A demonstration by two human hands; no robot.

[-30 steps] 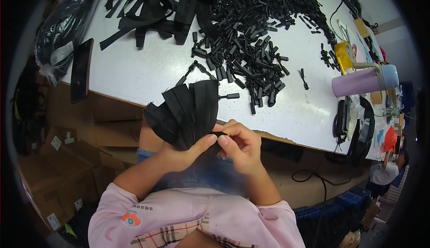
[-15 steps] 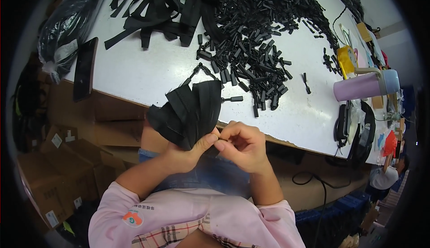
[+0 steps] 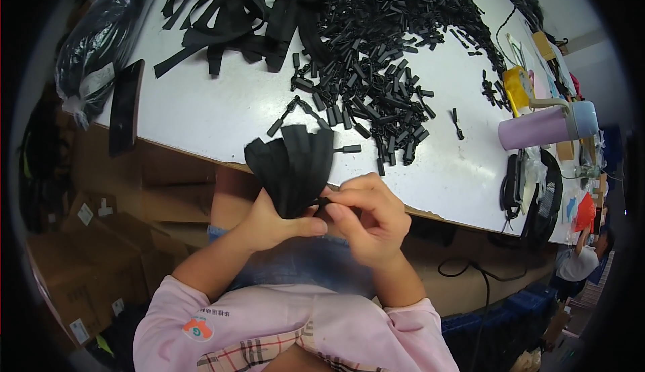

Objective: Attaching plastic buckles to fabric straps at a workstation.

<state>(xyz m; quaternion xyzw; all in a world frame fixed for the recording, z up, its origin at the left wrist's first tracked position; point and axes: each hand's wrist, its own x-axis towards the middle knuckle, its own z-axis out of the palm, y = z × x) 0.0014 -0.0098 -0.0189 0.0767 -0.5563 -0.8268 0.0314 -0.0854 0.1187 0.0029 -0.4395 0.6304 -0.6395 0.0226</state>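
Note:
A fanned bundle of black fabric strips [image 3: 292,164] is gripped in my left hand [image 3: 265,224], its thumb stretched toward the right hand. Close against it, my right hand [image 3: 373,217] pinches a small black piece [image 3: 324,201] between thumb and finger at the lower end of the strips. Fingertips cover most of that piece, so its exact shape is hidden. Both hands are just off the table's near edge. Beyond them lies a large heap of black zipper pulls [image 3: 376,83], with a few loose ones near the strips.
More black strips [image 3: 269,29] lie on the white table [image 3: 201,110] at far left. A dark phone [image 3: 126,107] and a plastic-wrapped bundle [image 3: 101,43] sit by the left edge. At right are a lilac bottle [image 3: 534,129] and yellow tape [image 3: 517,90]. Cardboard boxes [image 3: 80,264] stand lower left.
The bundle has turned more upright and shifted slightly right. My left thumb has moved off the pinched spot, while the right hand still pinches the small black piece, slightly higher.

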